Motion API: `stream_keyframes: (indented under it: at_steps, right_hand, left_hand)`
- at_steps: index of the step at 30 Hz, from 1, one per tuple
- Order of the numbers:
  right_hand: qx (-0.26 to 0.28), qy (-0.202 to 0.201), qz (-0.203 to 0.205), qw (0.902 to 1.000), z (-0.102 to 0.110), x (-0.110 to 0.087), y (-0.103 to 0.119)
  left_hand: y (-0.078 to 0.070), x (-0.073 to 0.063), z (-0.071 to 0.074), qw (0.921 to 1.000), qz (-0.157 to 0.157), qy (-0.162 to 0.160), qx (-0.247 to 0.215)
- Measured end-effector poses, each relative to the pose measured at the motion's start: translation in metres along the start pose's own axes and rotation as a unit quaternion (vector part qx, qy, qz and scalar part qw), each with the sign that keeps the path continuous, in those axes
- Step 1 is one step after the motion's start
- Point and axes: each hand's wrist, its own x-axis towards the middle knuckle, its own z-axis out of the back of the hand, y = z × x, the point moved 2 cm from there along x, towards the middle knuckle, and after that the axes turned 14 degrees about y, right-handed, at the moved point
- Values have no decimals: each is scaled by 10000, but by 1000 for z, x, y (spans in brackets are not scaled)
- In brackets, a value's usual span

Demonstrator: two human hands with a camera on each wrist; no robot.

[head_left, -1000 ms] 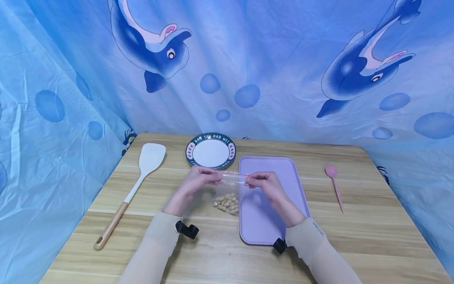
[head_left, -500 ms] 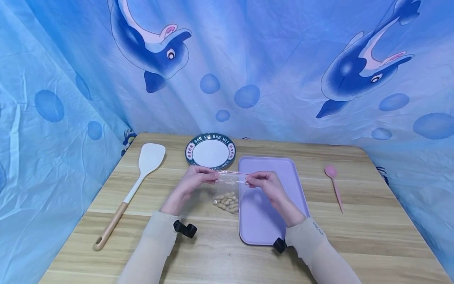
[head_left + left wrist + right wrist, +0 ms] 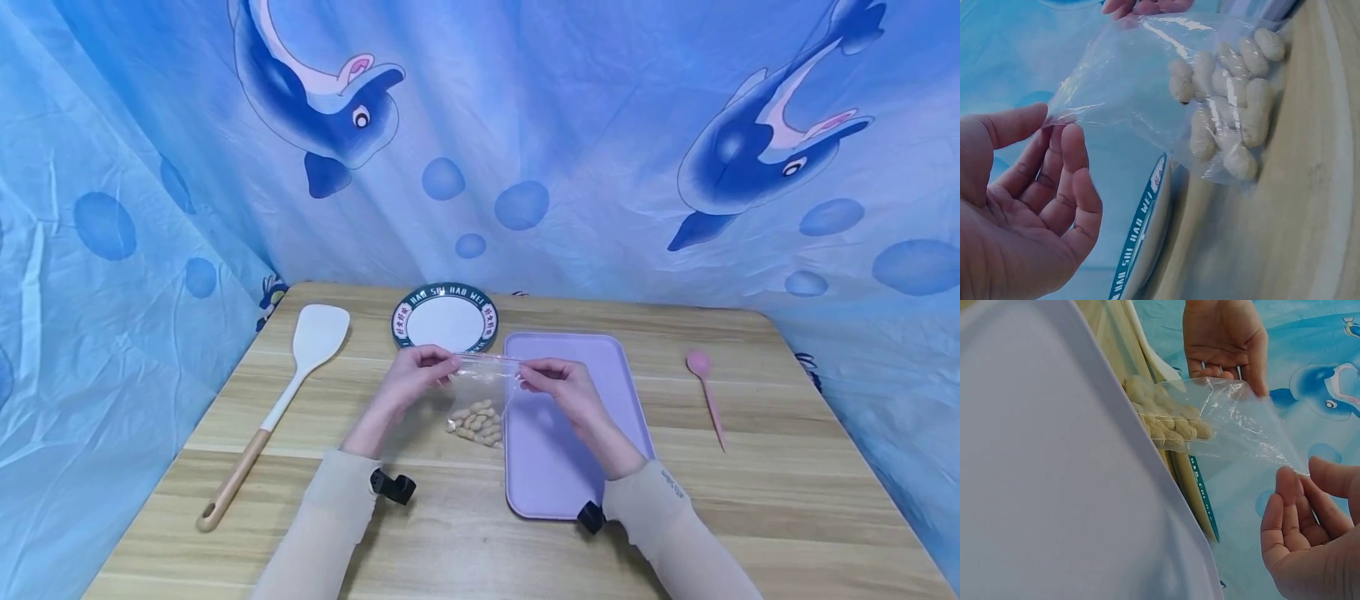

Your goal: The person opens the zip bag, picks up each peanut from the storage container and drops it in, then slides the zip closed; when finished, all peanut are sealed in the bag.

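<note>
A clear zip bag (image 3: 480, 387) hangs between both hands, with several unshelled peanuts (image 3: 477, 422) gathered at its bottom. My left hand (image 3: 416, 379) pinches the bag's top left corner between thumb and forefinger. At the opposite top corner my right hand (image 3: 562, 385) pinches it the same way, so the top edge is stretched straight. In the left wrist view the peanuts (image 3: 1232, 103) show plainly through the film. The right wrist view has the bag (image 3: 1235, 419) beside the rim of the lilac tray (image 3: 1141, 434).
Behind the left hand stands a round plate (image 3: 446, 323) with a dark green lettered rim. A white spatula (image 3: 321, 333) with a wooden handle lies at the left of the wooden table (image 3: 450, 533). To the right lies a pink spoon (image 3: 701, 363). A blue dolphin curtain (image 3: 480, 125) hangs behind.
The bag's top edge and the peanuts have risen slightly in the head view. My left hand has moved up a little with it, while the right hand stays nearly in place.
</note>
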Motion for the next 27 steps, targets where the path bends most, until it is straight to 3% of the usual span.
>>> stream_keyframes:
  at_steps: [5,11,17,27]
  right_hand:
    - [94,186,35,9998,-2,-1,-3]
    - [-560,365,-384,9970,-4,7,-2]
    - [-867,453,-772,9922,-4,23,-4]
    - [-426,728,-1033,9911,1,34,-13]
  left_hand:
    - [2,1,-2,9996,139,-237,38]
    - [12,5,-1,9979,354,-483,-247]
    - [16,7,-4,9972,626,-404,-106]
    - [20,7,-4,9956,768,-497,182]
